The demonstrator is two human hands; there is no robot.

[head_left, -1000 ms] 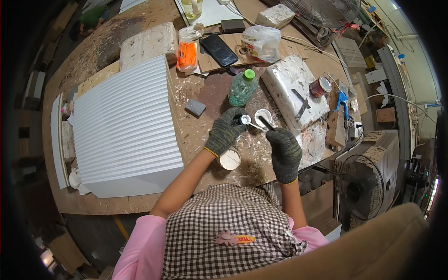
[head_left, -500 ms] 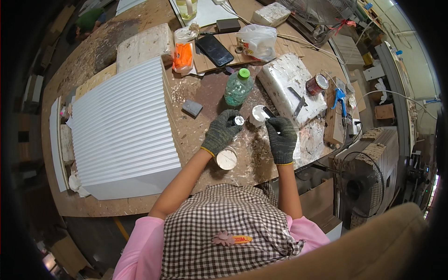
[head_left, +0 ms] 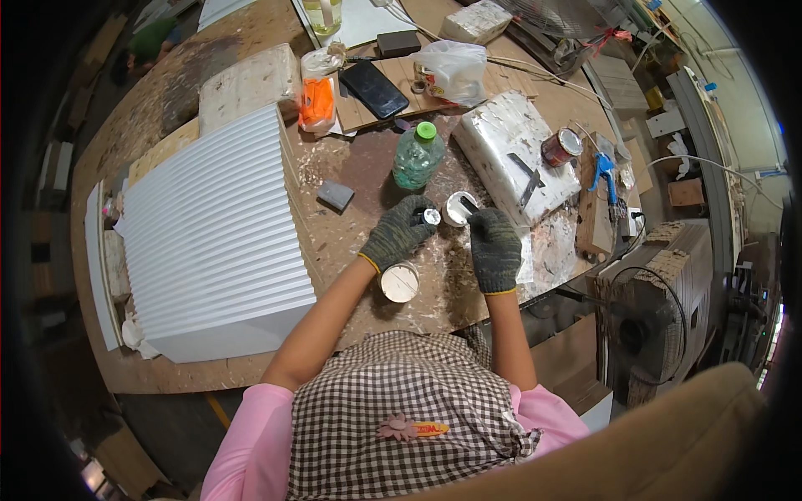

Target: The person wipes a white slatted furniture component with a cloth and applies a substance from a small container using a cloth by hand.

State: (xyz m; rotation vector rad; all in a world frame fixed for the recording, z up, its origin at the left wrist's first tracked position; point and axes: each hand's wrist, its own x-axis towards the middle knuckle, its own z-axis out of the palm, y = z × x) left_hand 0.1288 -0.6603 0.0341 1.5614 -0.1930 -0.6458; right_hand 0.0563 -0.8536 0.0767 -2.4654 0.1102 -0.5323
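My left hand, in a dark knitted glove, is closed around a small dark cylinder with a white-smeared round end. Just right of it stands a white tub of white paste. My right hand, gloved alike, grips a black flat-bladed spatula, its tip over or in the tub's mouth. Fingers hide the spatula's handle end. A second round tub with a pale top sits below my left wrist. Behind my hands stands a green-capped clear bottle, with a grey block to its left.
A white ribbed panel covers the table's left side. At the right, a wrapped white block bears a dark can and black blades. A phone, an orange packet and a plastic bag lie farther back.
The spatula has shifted at the tub, its tip now reaching farther over the mouth. My right hand has turned slightly with it. The whole view has shifted a little; the left hand keeps its hold.
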